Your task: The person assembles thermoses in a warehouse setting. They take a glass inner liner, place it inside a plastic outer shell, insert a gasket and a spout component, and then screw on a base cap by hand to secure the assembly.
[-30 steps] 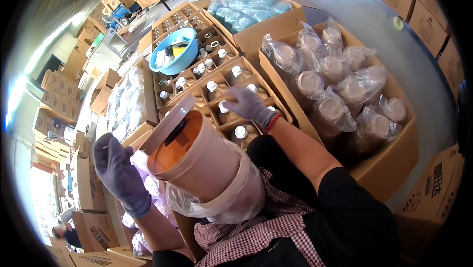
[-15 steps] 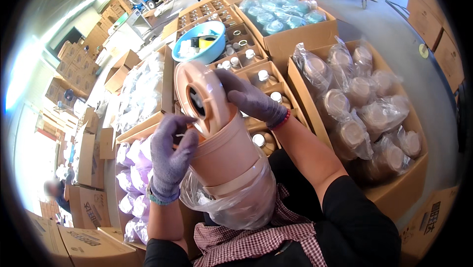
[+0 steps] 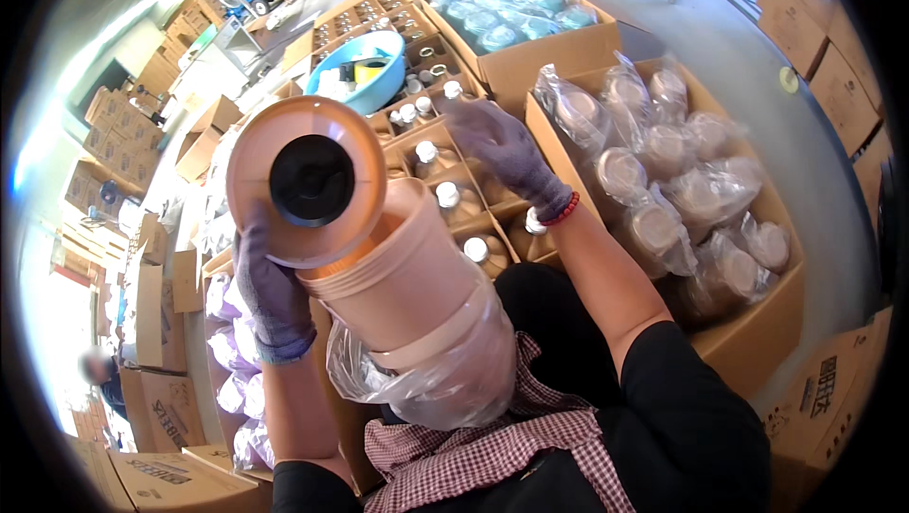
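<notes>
A round peach lid with a black centre is held up by my gloved left hand, its fingers closed on the lower left edge. The lid is tilted and partly covers the mouth of a peach cylindrical canister. That canister leans against my lap, its top uncovered and orange inside. A clear plastic bag is bunched around its lower part. To the right, apart from the canister, my gloved right hand hangs above the bottles, empty with fingers stretched and slightly blurred.
Ahead, divided cartons hold white-capped bottles, with a blue basin on top. An open carton of bagged peach canisters stands right, bagged teal items behind, bagged purple items left. Another person is at far left.
The lid has swung left and turned its black centre toward me, now in my left hand. My right hand has let go of it and moved right. The view has shifted slightly.
</notes>
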A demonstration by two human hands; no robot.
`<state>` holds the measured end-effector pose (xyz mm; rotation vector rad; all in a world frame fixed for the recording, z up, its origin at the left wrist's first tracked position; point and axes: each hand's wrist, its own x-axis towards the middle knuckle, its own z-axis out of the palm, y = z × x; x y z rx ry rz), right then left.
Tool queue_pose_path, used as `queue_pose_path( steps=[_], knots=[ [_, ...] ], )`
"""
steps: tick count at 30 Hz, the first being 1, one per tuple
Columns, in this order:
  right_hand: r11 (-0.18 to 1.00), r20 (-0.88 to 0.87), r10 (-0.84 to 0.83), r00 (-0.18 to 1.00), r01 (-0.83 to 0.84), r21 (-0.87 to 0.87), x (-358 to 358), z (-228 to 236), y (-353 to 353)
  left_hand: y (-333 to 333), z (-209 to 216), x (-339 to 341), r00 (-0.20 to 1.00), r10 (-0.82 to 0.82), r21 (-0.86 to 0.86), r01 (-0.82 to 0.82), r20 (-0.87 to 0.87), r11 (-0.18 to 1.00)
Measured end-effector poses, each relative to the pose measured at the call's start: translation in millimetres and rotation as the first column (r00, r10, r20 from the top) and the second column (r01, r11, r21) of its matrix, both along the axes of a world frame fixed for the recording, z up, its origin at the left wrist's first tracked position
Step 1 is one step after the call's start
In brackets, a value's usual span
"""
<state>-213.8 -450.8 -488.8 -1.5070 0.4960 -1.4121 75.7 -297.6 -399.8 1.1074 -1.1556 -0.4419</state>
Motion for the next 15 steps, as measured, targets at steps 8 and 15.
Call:
queue_pose_path(
  steps=[8, 15],
  knots=[
    [0.976, -0.977, -0.083, -0.196, 0.184, -0.120, -59.5, -183.8, 17.9, 3.4, -3.6, -4.7, 0.996, 0.038, 0.090, -0.031, -0.075, 0.995],
    [0.932, -0.923, -0.359, 0.140, 0.100, -0.347, -45.0, 15.5, -6.4, 5.3, -16.0, 23.3, 0.934, -0.265, -0.093, 0.250, -0.239, 0.964]
  ],
)
